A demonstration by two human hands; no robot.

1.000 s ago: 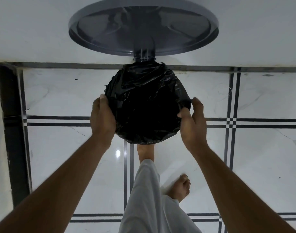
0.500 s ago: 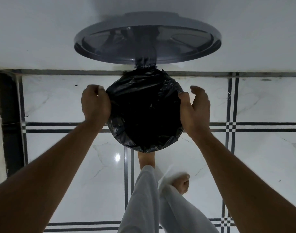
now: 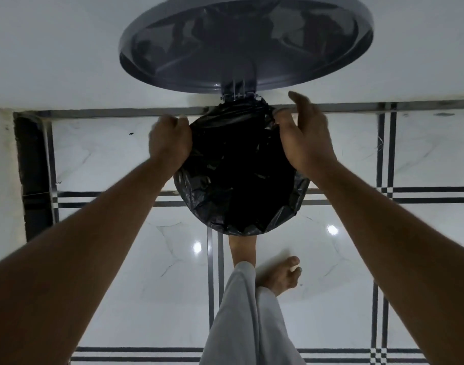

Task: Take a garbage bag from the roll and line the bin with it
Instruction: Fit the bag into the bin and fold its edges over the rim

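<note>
nearest the camera is a pale trouser leg point(image 3: 241, 320), with one bare foot point(image 3: 281, 275) flat on the glossy tiled floor point(image 3: 107, 259) and the other reaching under the bin, likely on a pedal, though that is hidden. both forearms stretch forward over it to the bin.

the black garbage bag point(image 3: 236, 180) sits in the bin's round mouth, its edge folded over the near rim and crumpled down inside; the bin's own wall is fully hidden by plastic. the left hand point(image 3: 169, 142) is curled at the far left of the rim, fingers bunched on the bag's edge, though exactly what they pinch is blurred. the right hand point(image 3: 303, 135) grips the bag's edge at the far right with thumb and lower fingers, the forefinger lifted clear.

beyond the hands stands the grey lid point(image 3: 246, 43), tipped up on its hinge point(image 3: 238, 94) against the white wall.

the step in hand looks like seating the last of the bag's edge around the back, near the hinge. to do it well, pull both sides outward and down evenly so the plastic hugs the rim, ease it under the hinge without snagging, and keep slack inside so the thin film does not tear.
</note>
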